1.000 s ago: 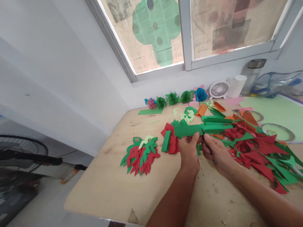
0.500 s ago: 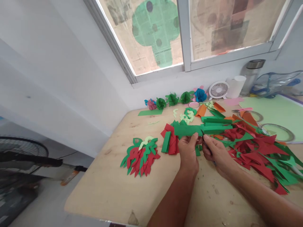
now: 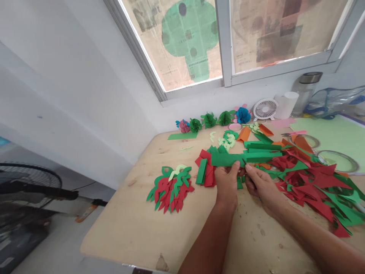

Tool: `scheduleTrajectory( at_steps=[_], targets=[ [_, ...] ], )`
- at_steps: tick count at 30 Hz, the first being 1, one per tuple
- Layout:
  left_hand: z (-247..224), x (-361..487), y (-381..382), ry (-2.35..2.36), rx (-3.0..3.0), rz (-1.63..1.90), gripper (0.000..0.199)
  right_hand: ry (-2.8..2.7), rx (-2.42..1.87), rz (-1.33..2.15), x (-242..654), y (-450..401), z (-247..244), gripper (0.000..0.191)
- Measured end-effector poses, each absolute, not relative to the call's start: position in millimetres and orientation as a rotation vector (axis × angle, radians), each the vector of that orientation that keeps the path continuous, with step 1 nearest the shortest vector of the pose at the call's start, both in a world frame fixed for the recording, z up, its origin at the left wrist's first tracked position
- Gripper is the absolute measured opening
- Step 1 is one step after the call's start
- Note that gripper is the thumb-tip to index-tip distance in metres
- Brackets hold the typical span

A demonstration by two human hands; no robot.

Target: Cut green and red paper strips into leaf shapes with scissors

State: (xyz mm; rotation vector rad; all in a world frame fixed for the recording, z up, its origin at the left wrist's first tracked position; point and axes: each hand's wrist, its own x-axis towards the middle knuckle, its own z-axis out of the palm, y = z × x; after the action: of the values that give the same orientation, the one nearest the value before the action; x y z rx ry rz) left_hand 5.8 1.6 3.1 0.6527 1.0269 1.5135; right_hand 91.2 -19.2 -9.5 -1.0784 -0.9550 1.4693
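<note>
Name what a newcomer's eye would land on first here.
The heap of red and green paper scraps stands out most, sprawling across the right of the table. At the middle, the left hand holds a green paper strip and the right hand a dark tool. A row of bright paper flowers stands at the back, by the wall.

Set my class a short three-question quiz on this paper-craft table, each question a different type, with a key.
1. True or false: the left hand is holding green paper.

2. What stands between the blue paper flower and the white cylinder?
A) an orange folded paper
B) a small white fan
C) a glass bottle

3. Fill in the blank: the heap of cut shapes left of both hands is green, pale green and ____.

Key: 1. True; 2. B; 3. red
</note>
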Motion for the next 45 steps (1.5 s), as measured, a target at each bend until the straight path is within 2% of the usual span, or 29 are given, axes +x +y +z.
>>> scheduleTrajectory(
  at_steps=[14,45],
  targets=[
    [16.1,3.1,-7.3,0.966,0.682,1.489,0.023,-0.909,-1.058,1.497,89.8,-19.8,-5.5,0.045],
    [3.8,0.6,2.9,1.045,0.745,1.402,0.023,-0.906,-1.122,1.512,92.0,-17.8,-7.7,0.044]
  ],
)
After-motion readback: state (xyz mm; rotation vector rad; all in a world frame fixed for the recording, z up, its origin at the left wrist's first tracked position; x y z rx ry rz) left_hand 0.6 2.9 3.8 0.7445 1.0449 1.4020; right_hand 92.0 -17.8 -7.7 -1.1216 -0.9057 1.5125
